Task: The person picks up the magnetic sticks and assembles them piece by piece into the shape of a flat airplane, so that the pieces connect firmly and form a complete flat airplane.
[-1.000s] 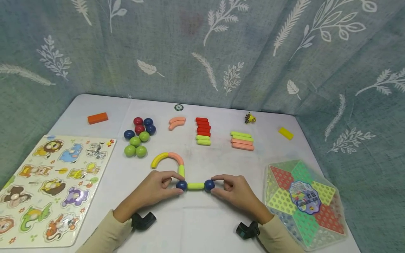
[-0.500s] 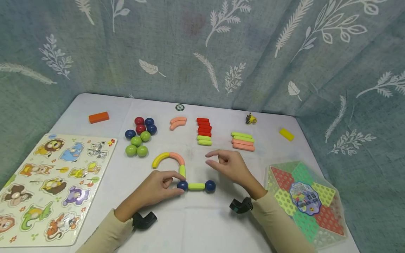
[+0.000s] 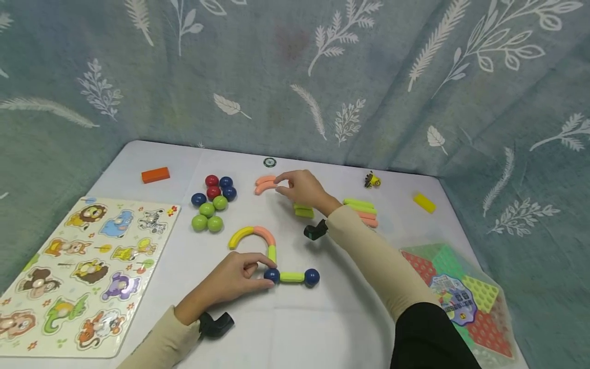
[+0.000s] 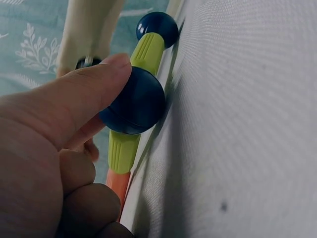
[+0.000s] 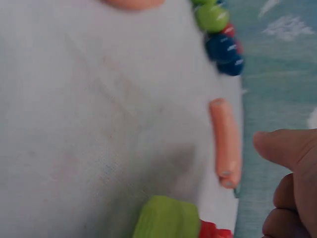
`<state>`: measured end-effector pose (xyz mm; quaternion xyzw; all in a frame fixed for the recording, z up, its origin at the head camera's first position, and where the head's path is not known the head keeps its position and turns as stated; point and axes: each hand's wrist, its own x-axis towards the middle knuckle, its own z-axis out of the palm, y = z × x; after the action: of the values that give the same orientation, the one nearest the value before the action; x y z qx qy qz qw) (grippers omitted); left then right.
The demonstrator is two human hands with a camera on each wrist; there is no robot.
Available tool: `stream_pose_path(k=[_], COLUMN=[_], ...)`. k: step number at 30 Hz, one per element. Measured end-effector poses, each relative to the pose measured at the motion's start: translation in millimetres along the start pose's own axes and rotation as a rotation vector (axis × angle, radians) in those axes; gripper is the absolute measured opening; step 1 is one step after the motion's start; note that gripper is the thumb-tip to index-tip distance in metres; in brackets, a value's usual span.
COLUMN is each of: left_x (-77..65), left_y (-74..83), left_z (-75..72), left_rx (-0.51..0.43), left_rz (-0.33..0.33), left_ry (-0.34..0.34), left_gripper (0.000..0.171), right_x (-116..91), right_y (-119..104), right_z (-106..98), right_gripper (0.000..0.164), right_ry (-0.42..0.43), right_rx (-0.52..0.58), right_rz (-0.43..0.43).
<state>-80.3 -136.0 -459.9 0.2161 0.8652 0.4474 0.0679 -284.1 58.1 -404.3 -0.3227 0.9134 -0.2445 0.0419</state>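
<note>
Blue ball is pinched by left hand; right hand nears pink sticks.

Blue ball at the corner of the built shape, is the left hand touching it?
Touching. The left wrist view plainly shows the left hand with its thumb against the blue ball.

Beige left sleeve and beige right sleeve, black fittings at both wrists.
Sleeves plain and long, reaching the wrists, lightly creased. Black cloth borders the beige farther up the right arm. Left hand and right hand bare. Left wrist unit black, bent in form; right wrist unit likewise black and angular.
</note>
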Motion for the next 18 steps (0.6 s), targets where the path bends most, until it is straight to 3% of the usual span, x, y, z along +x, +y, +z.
stream_pose_path(k=[4, 8, 18], left_x=[0.0, -0.3, 1.9], left_y=[-0.2, -0.1, 0.0], left_z=[1.4, 2.3, 1.6], left_rx=[-0.011, -0.020, -0.006], left_rz=[-0.001, -0.007, 0.008], left_ry=[0.004, -0.004, -0.003], left_gripper=[0.031, 0.031, 0.030], right_x=[18.2, 27.0, 13.6], right_y=[-2.7, -5.8, -5.2], right_z=[13.5, 21.2, 20.9], right_gripper=[0.035, 0.037, 0.022], right_ry=[-0.090, -0.103, -0.095], right_rx=[-0.108, -0.141, -0.044], right_rz=[0.030, 0.054, 0.067])
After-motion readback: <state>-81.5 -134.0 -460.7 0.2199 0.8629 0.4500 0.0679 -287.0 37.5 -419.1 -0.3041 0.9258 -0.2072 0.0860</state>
